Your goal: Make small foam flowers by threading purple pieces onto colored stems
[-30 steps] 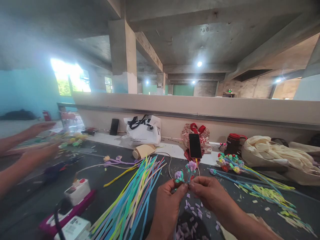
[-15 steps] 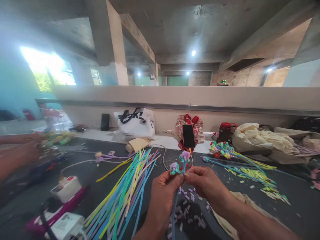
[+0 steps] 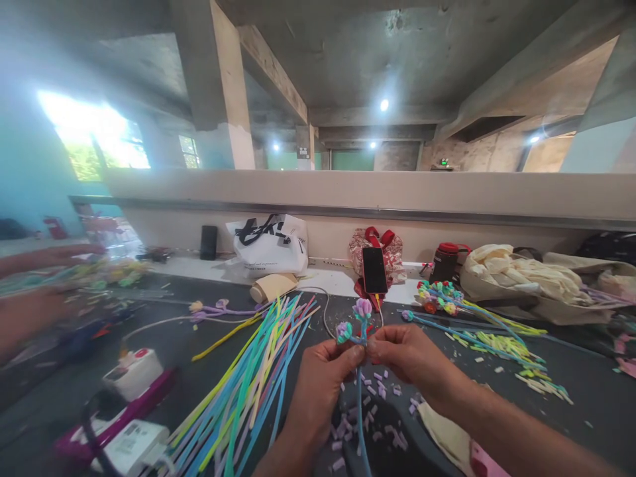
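Since half a second ago both hands have lifted slightly and a long blue stem now hangs plainly below them; the co-worker's blurred arms (image 3: 30, 291) at far left have shifted too.

Left hand (image 3: 318, 391): pinched shut on the blue pipe-cleaner stem with small purple flower heads (image 3: 361, 310), just under the blooms. Right hand (image 3: 405, 354): thumb and forefinger closed on the same stem, fingertips touching the left's. Stem held above the dark work table (image 3: 586, 397), over a scatter of cut purple fuzzy bits (image 3: 370, 387).

Step in hand, by my reading: twisting or binding flower heads onto the stem. Next move likely needs a firm pinch at the joint while one hand turns.

Nearby: fan of blue, green and yellow pipe-cleaner strips (image 3: 258, 371) to the left; finished multicoloured flower stems (image 3: 447, 301) to the right; red-cased phone (image 3: 374, 270) propped upright behind.

Writing: white tote bag with black lettering (image 3: 271, 246), too blurred to read; white power strip label (image 3: 134, 437) illegible.
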{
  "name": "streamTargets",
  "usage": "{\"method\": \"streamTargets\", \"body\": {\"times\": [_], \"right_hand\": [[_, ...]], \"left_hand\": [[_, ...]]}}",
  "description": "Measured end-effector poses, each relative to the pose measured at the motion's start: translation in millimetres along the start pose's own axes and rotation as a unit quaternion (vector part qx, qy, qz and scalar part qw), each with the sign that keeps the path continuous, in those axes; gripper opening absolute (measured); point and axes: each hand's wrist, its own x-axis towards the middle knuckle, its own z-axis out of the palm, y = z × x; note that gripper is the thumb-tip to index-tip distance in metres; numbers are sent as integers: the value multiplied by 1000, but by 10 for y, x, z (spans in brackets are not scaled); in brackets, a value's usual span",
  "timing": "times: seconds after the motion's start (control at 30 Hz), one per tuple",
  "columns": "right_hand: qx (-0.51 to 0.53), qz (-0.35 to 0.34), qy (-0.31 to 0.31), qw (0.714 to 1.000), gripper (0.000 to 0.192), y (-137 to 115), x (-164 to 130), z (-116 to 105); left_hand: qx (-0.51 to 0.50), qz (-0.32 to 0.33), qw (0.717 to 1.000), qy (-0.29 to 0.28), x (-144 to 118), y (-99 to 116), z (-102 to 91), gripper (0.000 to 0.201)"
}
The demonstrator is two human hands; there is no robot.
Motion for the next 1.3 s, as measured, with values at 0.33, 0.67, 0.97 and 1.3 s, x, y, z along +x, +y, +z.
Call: {"method": "streamTargets", "body": {"times": [0.33, 0.67, 0.97, 1.3], "right_hand": [[-121, -70, 25, 990, 11, -45, 39, 14], [26, -35, 9, 999, 12, 33, 1, 39], [-122, -13, -17, 992, 8, 318, -85, -357], [-533, -27, 156, 831, 20, 503, 377, -1498]], "left_hand": [[-89, -11, 995, 36, 57, -86, 19, 24], [-76, -28, 996, 34, 10, -31, 52, 21], [-67, -63, 995, 45, -20, -30, 96, 22], [-48, -67, 993, 80, 111, -195, 78, 28]]}}
